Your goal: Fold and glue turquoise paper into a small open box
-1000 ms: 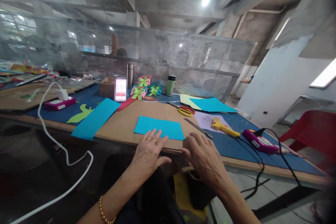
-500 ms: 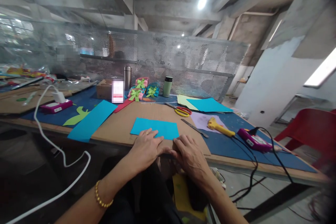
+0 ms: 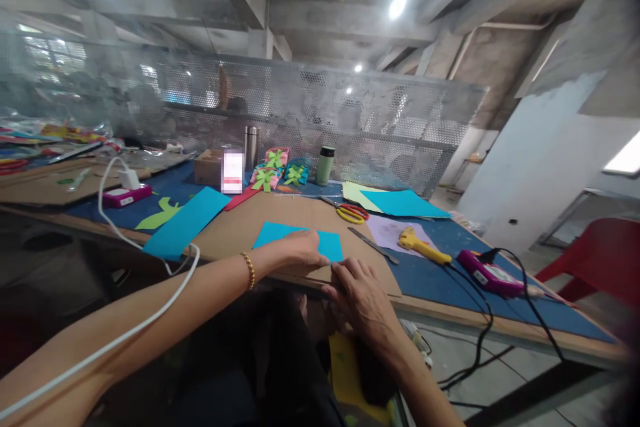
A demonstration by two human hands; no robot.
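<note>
A folded sheet of bright blue paper (image 3: 273, 233) lies on a brown cardboard sheet (image 3: 230, 233) before me. My left hand (image 3: 306, 247) is closed over the paper's near right part, its thumb at the near edge. A gold bead bracelet circles that wrist. Beside it, my right hand (image 3: 356, 283) has its fingers curled at the paper's near right corner, with the thumb down at the cardboard's front edge. The two hands are close together. My left hand covers part of the paper, and the undersides of both hands are hidden.
Right of the cardboard lie scissors (image 3: 352, 213), a dark metal blade (image 3: 373, 245), a yellow glue gun (image 3: 423, 247) and a purple power strip (image 3: 490, 273). A blue strip (image 3: 187, 223) overhangs the left table edge. A white cable crosses my left forearm. Bottles stand behind.
My left hand has slid right along the paper and curled from flat, spread fingers into a closed shape. My right hand stays at the corner. The view has turned slightly left.
</note>
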